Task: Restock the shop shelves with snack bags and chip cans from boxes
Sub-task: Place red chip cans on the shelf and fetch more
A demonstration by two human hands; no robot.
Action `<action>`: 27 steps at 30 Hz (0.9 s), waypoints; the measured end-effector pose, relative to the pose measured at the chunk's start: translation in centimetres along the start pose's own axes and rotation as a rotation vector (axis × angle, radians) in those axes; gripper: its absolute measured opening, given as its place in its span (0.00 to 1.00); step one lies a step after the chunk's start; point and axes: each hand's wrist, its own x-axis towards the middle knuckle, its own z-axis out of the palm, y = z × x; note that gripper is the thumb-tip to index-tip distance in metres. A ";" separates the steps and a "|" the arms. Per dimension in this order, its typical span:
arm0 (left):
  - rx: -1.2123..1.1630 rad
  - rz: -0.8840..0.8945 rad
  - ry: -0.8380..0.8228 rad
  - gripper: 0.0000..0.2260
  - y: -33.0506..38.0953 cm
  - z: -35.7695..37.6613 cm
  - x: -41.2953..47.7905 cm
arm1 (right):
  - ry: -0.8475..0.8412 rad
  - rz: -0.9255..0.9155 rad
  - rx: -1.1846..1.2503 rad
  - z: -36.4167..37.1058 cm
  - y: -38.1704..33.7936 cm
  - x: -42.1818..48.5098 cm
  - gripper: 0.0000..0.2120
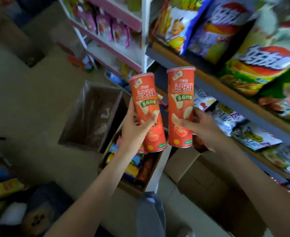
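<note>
Our left hand (137,127) grips one red Oishi chip can (146,106). Our right hand (202,127) grips a second can (181,103), both upright above the open box (123,183).

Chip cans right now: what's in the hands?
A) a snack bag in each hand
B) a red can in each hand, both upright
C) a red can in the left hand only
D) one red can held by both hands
B: the left hand grips one red can and the right hand grips another red can, both roughly upright, side by side above the open box.
</note>
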 end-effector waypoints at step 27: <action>0.129 0.804 -0.610 0.33 27.4 42.3 -37.7 | 0.626 -0.871 -0.008 -39.8 -7.5 -50.4 0.36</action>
